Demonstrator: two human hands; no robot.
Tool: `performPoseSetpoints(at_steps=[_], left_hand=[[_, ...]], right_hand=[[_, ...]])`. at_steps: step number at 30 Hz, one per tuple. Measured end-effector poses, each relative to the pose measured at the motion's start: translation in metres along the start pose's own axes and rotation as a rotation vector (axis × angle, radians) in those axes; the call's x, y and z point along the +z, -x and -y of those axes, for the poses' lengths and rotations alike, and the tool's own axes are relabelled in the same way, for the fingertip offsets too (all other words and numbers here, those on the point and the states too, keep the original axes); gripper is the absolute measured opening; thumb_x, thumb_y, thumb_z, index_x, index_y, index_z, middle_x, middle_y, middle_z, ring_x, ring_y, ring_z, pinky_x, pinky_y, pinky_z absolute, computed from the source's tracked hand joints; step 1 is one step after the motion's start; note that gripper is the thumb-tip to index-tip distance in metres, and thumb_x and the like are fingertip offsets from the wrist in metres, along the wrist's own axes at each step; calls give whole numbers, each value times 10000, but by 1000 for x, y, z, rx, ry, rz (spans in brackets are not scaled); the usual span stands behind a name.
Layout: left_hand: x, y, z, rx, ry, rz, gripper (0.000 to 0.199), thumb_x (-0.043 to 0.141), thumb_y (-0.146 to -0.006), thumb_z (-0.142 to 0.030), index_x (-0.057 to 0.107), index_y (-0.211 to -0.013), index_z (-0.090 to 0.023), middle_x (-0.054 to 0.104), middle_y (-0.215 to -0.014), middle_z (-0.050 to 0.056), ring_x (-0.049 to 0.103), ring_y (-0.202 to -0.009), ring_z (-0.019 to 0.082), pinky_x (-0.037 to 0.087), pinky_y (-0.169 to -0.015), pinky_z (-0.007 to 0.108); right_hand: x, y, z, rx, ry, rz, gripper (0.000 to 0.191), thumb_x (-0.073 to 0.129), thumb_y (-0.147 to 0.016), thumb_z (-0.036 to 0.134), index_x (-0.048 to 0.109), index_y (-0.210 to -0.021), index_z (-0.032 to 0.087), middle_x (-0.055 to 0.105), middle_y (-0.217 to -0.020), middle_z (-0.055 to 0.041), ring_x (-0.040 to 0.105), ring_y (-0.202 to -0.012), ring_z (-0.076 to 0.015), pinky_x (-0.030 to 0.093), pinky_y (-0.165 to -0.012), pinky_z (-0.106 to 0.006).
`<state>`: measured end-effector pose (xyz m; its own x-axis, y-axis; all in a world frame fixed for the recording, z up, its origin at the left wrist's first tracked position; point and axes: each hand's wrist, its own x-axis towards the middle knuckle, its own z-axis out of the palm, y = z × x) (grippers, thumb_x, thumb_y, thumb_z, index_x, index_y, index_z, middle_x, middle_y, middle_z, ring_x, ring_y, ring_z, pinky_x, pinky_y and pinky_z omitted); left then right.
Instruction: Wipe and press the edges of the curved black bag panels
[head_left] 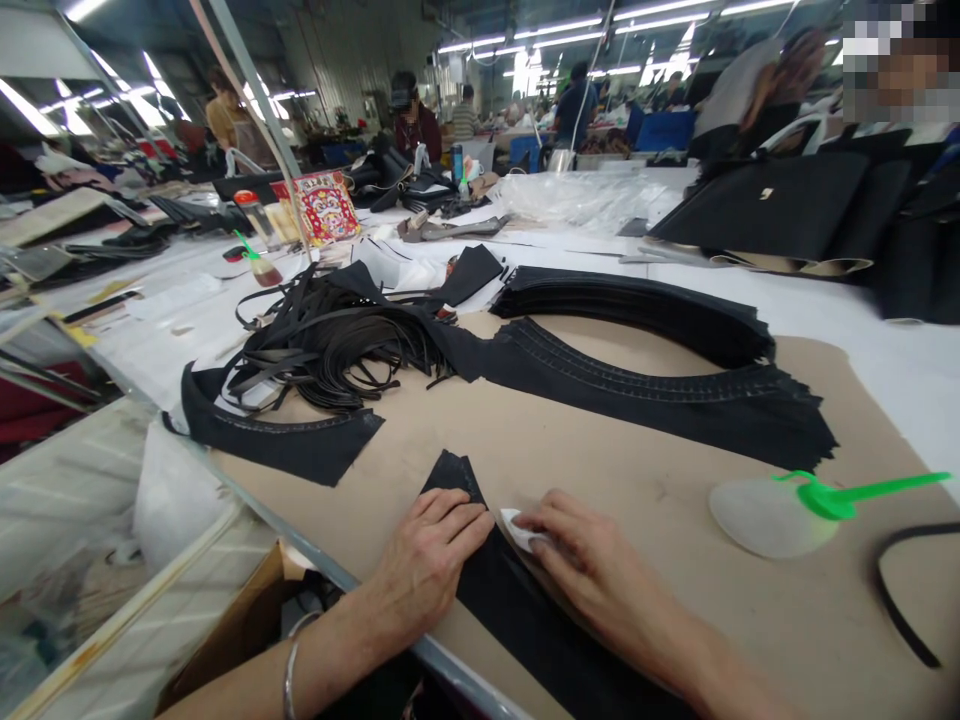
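A black curved panel [517,610], fabric or leather, runs from the table's middle down to the near edge. My left hand [439,545] lies over its upper part, fingers together and flat on it, thumb hidden. My right hand [592,560] pinches a small white flat piece [517,528] between thumb and fingers, at the panel's right edge. Whether the white piece is cloth or a stiff tool, I cannot tell. Beyond my hands lies another black curved panel [637,405] with a stitched edge. A similar panel [285,440] rests at left.
At right lie a squeeze bottle [772,515] with a green spout and a thin black strip [892,590]. Behind are a heap of black strips [337,340] and a stack of curved panels [637,310]. A brown board [600,470] covers the table; people work farther back.
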<state>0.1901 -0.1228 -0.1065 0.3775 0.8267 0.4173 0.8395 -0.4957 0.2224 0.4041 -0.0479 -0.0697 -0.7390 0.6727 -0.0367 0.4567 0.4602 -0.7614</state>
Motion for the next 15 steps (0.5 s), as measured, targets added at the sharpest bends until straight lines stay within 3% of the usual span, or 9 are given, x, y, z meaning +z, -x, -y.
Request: performPoseSetpoints(at_steps=[5,9,13,15], left_hand=[[3,2,2,-3,-12,-6,349,383,-920,-73,627,-1156,-154,680,-1113,65,528,-1049,223,424,-931,387],[6,4,3,1,-35,-22,336,410,-907,-71,642,-1131,-168,682,-1110,63,534,-1051,222,426,-937,393],[3,2,1,-2,-44,-18,315,439,-903,-85,642,-1126,-176,679,-1099,63,544,-1044,220,439,-925,387],[1,1,-1,-14,-49,-2,327,433,-896,-78,641,-1127,-179,660,-1133,73,541,-1071,227,439,-936,391]], right_hand=[[17,12,-1,-54,106,75,273,416,-932,95,646,-1021,214,581,-963,-47,574,-909,-181,476,-832,-314],[12,36,5,-56,69,136,298,447,-889,53,653,-1008,233,611,-967,-31,594,-913,-172,490,-828,-296],[-2,45,0,-40,48,72,262,420,-939,128,646,-1016,238,612,-929,-25,605,-865,-158,497,-784,-279],[-8,42,-10,-14,123,-40,271,383,-968,172,637,-1038,233,599,-928,-36,600,-838,-168,497,-758,-303]])
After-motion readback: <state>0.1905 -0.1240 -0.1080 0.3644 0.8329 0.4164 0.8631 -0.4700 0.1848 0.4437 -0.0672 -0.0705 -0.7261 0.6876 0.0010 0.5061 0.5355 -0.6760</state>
